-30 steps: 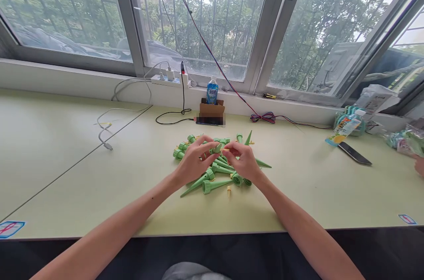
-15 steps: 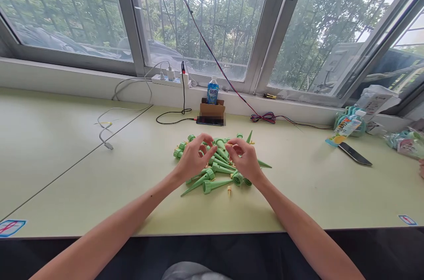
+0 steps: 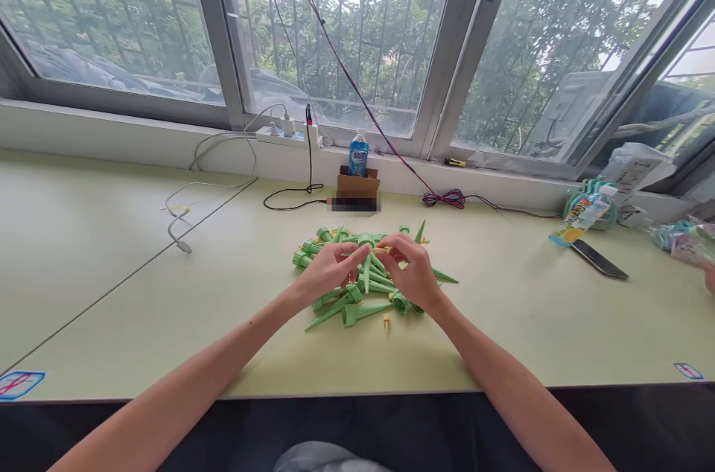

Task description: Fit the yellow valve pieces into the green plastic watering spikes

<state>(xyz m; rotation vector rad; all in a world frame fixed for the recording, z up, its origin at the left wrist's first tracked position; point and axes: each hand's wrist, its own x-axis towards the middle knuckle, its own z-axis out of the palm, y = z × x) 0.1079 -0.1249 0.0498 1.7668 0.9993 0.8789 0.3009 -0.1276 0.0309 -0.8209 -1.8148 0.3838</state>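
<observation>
Pinching one green spike (image 3: 367, 266) between thumb and forefinger, the left hand (image 3: 327, 272) is grasping it just above the pile of green spikes (image 3: 362, 313), which is lying in the middle of the tabletop (image 3: 503, 323), directly in front of the person. The right hand (image 3: 414, 276) is curling its fingers at the wide end of the same spike; I cannot tell whether it is gripping there or only touching.

The spike is probably being lifted off the heap so that both sets of fingertips are reaching it freely, and the heap is sitting close so that both arms are reaching it without stretching.

The long axis of the held spike is running almost straight away from the person. Its wide collar is pointing to the window side and its thin tip is pointing back toward the person, a little downward into the pile. A small yellow piece (image 3: 385, 321) is lying beside the near edge of the pile.
</observation>
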